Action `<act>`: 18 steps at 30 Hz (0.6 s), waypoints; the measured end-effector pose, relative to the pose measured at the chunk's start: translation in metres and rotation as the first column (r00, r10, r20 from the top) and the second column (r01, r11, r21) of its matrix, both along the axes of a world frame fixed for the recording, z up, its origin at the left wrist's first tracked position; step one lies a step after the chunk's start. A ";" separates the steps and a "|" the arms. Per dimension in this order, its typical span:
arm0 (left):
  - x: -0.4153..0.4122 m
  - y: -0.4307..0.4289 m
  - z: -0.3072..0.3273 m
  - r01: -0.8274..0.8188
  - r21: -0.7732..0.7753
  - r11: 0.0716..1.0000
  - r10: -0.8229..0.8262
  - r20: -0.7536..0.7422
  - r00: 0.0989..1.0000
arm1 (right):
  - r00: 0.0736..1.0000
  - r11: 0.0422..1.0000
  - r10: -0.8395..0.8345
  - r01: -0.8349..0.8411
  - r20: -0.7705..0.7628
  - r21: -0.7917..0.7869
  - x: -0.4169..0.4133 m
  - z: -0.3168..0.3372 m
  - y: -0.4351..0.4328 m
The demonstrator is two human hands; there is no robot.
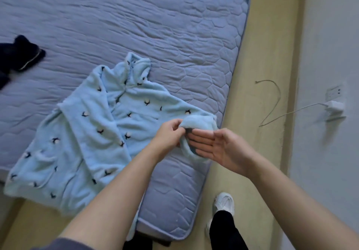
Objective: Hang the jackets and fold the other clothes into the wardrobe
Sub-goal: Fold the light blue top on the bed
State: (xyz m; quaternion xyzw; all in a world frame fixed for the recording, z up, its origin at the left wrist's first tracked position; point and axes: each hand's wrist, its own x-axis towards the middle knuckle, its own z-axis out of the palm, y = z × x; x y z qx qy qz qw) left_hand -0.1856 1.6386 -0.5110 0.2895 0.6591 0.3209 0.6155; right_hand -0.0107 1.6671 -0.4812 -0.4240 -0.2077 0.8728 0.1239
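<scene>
A light blue fleece top [93, 133] with small dark and white prints lies spread on the blue quilted mattress [136, 26], collar toward the far side. Its right sleeve reaches the mattress's right edge. My left hand [169, 135] pinches the rim of that sleeve's cuff [198, 123]. My right hand [215, 146] has straight fingers pointing left, their tips inside the cuff opening. A dark navy garment [19, 55] lies crumpled at the mattress's left edge.
The mattress's right edge runs along a beige floor strip [252, 152]. On the white wall [330, 55] at right is an outlet with a white charger [335, 107] and a cable trailing over the floor. My white shoe [224, 203] stands beside the mattress corner.
</scene>
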 end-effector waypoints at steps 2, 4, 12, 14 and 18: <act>-0.047 -0.019 0.006 -0.076 -0.011 0.997 0.076 -0.007 0.997 | 0.995 0.991 -0.040 0.028 0.095 0.131 -0.040 0.009 -0.013; -0.105 -0.042 0.009 -0.178 -0.038 0.983 0.178 -0.001 0.984 | 0.943 0.926 -0.170 0.053 0.285 0.375 -0.084 0.009 -0.028; -0.366 -0.141 -0.013 -0.686 -0.146 0.713 0.670 -0.147 0.727 | 0.825 0.683 0.115 -0.470 0.554 0.558 -0.310 -0.055 -0.106; -0.413 -0.171 -0.044 -0.729 -0.246 0.639 0.628 -0.380 0.679 | 0.779 0.650 0.196 -0.558 0.596 0.516 -0.344 -0.078 -0.117; -0.436 -0.208 -0.091 -0.659 -0.425 0.621 0.418 -0.531 0.737 | 0.629 0.587 0.261 -0.705 0.732 0.397 -0.362 -0.124 -0.119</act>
